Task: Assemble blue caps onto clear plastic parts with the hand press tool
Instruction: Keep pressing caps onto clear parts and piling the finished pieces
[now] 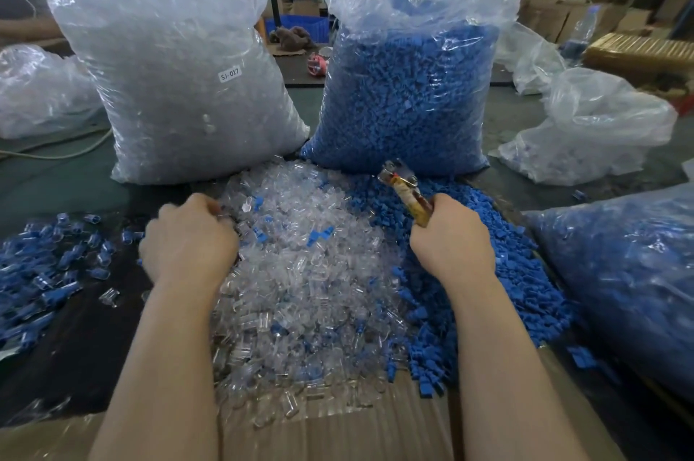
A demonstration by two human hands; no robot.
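Even, soft daylight fills the workspace, seemingly from overhead, and shadows under the arms stay faint. White glare streaks the crinkled bag of clear parts [180, 58] and the bag of blue caps [409, 85]. The left hand [187, 242] is smeared with motion blur, and the assembled pieces [49, 265] beside it look soft. The wide lens bows the edges; the background is hazy.

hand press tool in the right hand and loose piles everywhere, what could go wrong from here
1. The clear parts pile and blue caps pile touch, with stray caps already among the clear parts, so the left hand may grab the wrong piece.
2. The right hand holds the hand press tool low by its handle; it may slip.
3. Finished pieces lie scattered and may mix back in.
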